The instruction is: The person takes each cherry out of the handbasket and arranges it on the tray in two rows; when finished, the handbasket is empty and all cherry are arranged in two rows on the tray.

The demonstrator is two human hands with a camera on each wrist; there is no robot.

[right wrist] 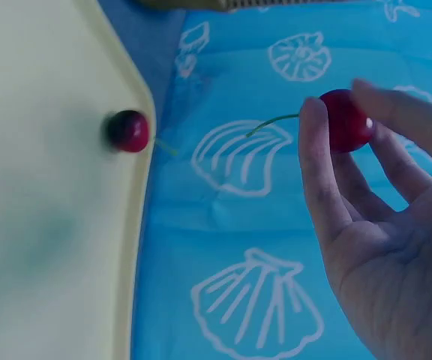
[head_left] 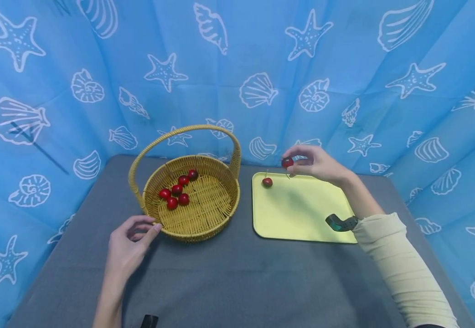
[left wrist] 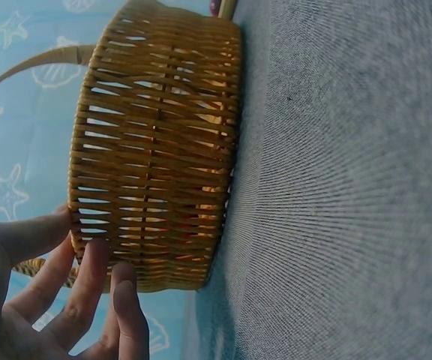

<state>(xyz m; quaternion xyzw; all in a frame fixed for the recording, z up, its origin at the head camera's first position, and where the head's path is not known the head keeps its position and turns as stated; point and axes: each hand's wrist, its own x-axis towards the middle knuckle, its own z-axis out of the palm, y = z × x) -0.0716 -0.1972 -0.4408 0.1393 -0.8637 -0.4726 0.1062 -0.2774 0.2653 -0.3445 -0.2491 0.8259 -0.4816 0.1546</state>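
One cherry (right wrist: 350, 120) sits pinched in the right hand (head_left: 318, 164); the left hand (head_left: 127, 246) holds the basket (left wrist: 156, 150).

Right sleeve (head_left: 401, 269): pale cream, wrinkled, behind the fingers (right wrist: 318, 172)
Right wristband (head_left: 347, 223): black with green, nearer the fingers
Left wrist piece (head_left: 149, 321): black

Shell-patterned blue curtain (head_left: 221, 64), grey tablecloth (head_left: 237, 282)

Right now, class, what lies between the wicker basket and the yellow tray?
In the head view, only bare grey cloth lies between the wicker basket and the yellow tray.
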